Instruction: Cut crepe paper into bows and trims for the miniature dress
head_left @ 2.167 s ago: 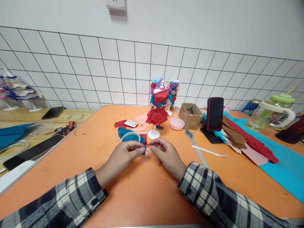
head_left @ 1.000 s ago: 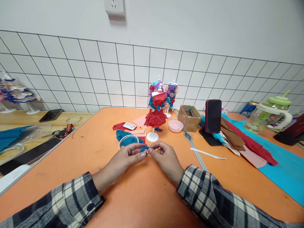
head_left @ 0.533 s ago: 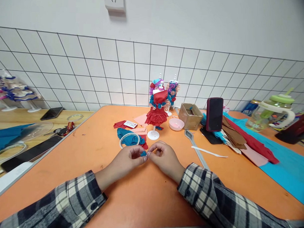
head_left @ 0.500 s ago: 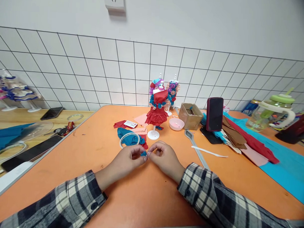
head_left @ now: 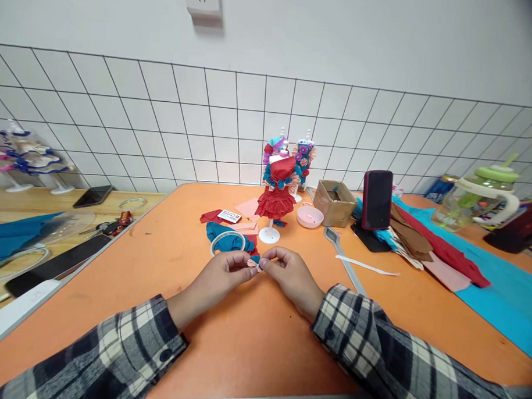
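fingers (head_left: pixel 247 273) partly hide small scrap (head_left: pixel 252 263)

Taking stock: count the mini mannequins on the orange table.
3: a red-dressed mannequin in front, a purple-dressed mannequin partly hidden behind it, and a blue-dressed mannequin at back right. Others may be hidden.

A green-lidded jug (head_left: pixel 470 202) stands near a blue can (head_left: pixel 441 187), and a socket (head_left: pixel 203 0) sits above white tiles (head_left: pixel 220 122).

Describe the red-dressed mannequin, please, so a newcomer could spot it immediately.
On the orange table, look past the left hand and right hand toward the tiled wall. The red-dressed mannequin stands on a round white base, left of the pink bowl. Unlike the mannequins behind, it shows a ruffled red skirt.
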Motion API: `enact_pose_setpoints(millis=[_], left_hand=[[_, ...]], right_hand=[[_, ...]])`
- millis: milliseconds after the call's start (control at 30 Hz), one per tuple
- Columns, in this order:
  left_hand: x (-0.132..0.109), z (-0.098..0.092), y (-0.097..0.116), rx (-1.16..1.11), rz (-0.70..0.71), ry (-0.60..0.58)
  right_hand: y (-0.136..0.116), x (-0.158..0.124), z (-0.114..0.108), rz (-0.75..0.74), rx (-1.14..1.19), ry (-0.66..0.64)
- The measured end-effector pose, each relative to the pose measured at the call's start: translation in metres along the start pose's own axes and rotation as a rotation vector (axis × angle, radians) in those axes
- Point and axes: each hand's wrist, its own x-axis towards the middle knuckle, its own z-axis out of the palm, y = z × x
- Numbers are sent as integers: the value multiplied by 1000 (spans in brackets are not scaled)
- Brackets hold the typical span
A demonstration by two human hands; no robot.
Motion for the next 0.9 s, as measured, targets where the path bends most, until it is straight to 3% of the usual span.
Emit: enact_pose_setpoints(millis=[167,367,633,767,900], left_hand=[[1,0,0,68,10,-24],[-1,0,0,92,10,-47],[0,-1,-3,132,33,-46],[0,0,-1,158,37,-14],[0,0,1,179,58,106]], right_hand=[[-7,-2,-5,14,132,-52],[-1,1,-7,-21,-21,-58],[-5,-2,-6,2,53,-143],[-2,0,-5,10,13,-95],[1,1,-5,-24,4,-45]])
